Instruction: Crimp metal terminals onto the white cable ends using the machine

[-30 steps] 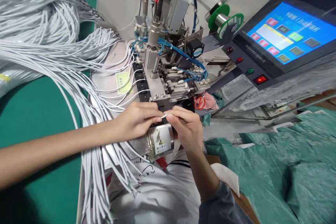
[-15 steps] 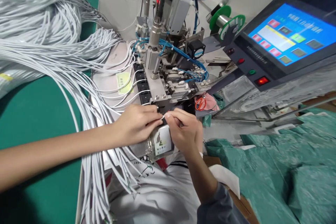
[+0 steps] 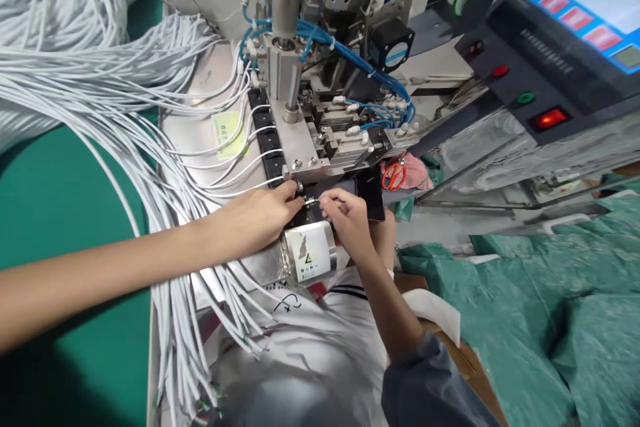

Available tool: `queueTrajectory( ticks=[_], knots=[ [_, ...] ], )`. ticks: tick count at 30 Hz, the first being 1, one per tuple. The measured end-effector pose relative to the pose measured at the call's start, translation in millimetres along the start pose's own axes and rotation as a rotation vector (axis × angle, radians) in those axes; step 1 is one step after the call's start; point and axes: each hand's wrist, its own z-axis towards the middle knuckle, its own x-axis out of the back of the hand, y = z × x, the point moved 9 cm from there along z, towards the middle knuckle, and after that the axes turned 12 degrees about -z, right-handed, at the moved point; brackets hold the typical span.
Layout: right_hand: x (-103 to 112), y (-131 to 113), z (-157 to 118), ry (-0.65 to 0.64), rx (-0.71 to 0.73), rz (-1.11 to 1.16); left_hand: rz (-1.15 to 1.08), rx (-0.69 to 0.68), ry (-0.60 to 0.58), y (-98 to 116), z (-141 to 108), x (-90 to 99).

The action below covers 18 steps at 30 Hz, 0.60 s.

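Observation:
My left hand (image 3: 260, 217) is closed on a white cable (image 3: 311, 201) close to its end, at the front of the machine (image 3: 300, 140). Thin coloured wires come out of that cable end, and the fingertips of my right hand (image 3: 347, 213) pinch them. Under both hands lies a dark fixture block (image 3: 311, 214). Just below it sits a roll with a white label (image 3: 307, 253), wrapped partly in clear plastic. More white cables run into a row of black holders (image 3: 267, 147) along the machine's left side.
A large bundle of white cables (image 3: 100, 80) spreads over the green mat (image 3: 75, 187) and hangs off the table edge. To the right are a dark phone-like slab (image 3: 370, 193), orange-handled scissors (image 3: 394, 175) and a control panel (image 3: 520, 73). Green sheeting (image 3: 540, 307) covers the lower right.
The view has moved closer to the machine. My right hand has shifted slightly away from my left, and the cable end with its coloured wires now shows between them.

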Motion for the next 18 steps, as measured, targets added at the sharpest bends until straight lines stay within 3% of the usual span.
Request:
queueTrajectory(
  ticks=[9, 18],
  knots=[
    [-11.2, 4.3, 7.7, -0.108, -0.008, 0.011, 0.121, 0.032, 0.001, 0.8, 0.1, -1.2],
    [-18.3, 6.1, 9.6, -0.154, -0.022, 0.056, 0.331, -0.051, -0.021, 12.6, 3.0, -0.1]
  ],
)
